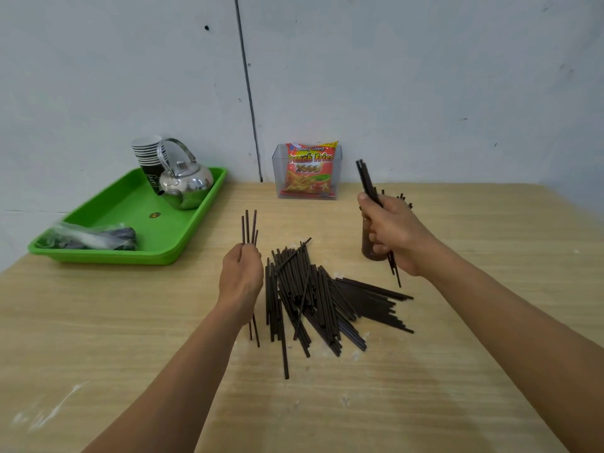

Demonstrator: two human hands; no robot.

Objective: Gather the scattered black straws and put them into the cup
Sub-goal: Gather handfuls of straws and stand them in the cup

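A loose pile of black straws [313,295] lies on the wooden table [457,371] in front of me. My left hand [242,276] is closed around a few straws [249,227] that stick up past the fingers, just left of the pile. My right hand [392,238] grips a small bunch of straws [367,181], tilted, directly in front of a dark brown cup [368,248]. The hand hides most of the cup. Several straw tips [405,199] show behind the hand, apparently standing in the cup.
A green tray [130,204] at the back left holds a steel kettle [186,184], a stack of paper cups [148,155] and a plastic-wrapped bundle [94,238]. A clear box with a snack bag [309,171] stands against the wall.
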